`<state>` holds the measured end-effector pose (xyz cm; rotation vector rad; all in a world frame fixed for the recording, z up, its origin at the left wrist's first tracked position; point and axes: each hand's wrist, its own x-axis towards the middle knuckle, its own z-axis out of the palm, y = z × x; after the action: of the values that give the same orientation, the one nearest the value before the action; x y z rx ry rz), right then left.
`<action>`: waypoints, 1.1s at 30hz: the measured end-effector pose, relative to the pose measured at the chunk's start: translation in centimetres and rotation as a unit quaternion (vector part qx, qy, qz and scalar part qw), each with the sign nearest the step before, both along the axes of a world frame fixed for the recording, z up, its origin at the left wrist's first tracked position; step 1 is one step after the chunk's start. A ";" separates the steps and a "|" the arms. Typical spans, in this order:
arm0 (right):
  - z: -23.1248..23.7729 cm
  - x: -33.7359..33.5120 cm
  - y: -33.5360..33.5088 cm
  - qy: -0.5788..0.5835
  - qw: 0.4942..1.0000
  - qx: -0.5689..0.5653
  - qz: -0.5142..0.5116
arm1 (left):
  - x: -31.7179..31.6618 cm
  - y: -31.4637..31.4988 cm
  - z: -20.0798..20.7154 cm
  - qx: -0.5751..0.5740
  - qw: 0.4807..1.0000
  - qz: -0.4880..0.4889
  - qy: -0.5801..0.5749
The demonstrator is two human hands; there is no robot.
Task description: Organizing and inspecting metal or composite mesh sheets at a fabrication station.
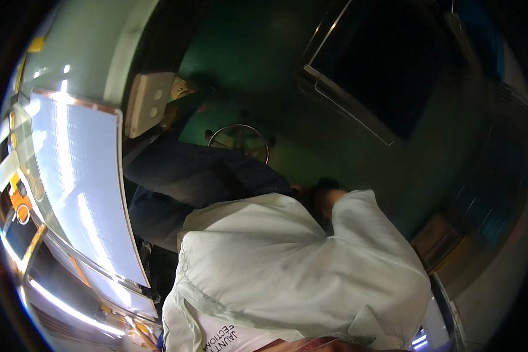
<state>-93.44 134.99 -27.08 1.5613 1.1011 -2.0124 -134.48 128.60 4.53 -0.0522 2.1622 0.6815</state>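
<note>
My right arm, in a pale green sleeve, bends down beside my hip. At its cuff my right hand shows only in part and in deep shadow. A dark shape lies against that hand; what it is, and how the fingers stand, I cannot make out. My left hand is out of sight. Dark trousers cover my legs, which stretch toward the left under the bench. Beyond them a metal ring with wheeled feet around it sits on the green floor.
A pale box with two round buttons is fixed at the bench edge. Left of me is a large bluish-white panel under bright light. A dark cabinet-like block with a metal rail stands ahead right. A brown box lies to the right.
</note>
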 end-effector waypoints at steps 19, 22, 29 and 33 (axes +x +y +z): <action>2.2 16.1 -13.4 0.396 0.549 -0.689 -0.260 | -1.4 2.3 2.7 -0.075 0.992 -0.103 -0.010; 8.1 16.7 -3.3 0.318 0.754 -0.555 -0.148 | -1.8 2.4 3.0 -0.083 0.989 -0.120 -0.012; 12.3 14.2 7.4 0.197 0.798 -0.523 -0.228 | -3.3 2.8 3.4 -0.090 0.984 -0.152 -0.026; 9.7 11.7 2.2 -0.034 0.885 -0.217 -0.412 | -4.2 3.2 4.1 -0.091 0.982 -0.164 -0.029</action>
<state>-81.78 137.17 -17.39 1.9936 -0.1363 -2.4219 -138.65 131.80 8.64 0.1816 2.1044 0.2900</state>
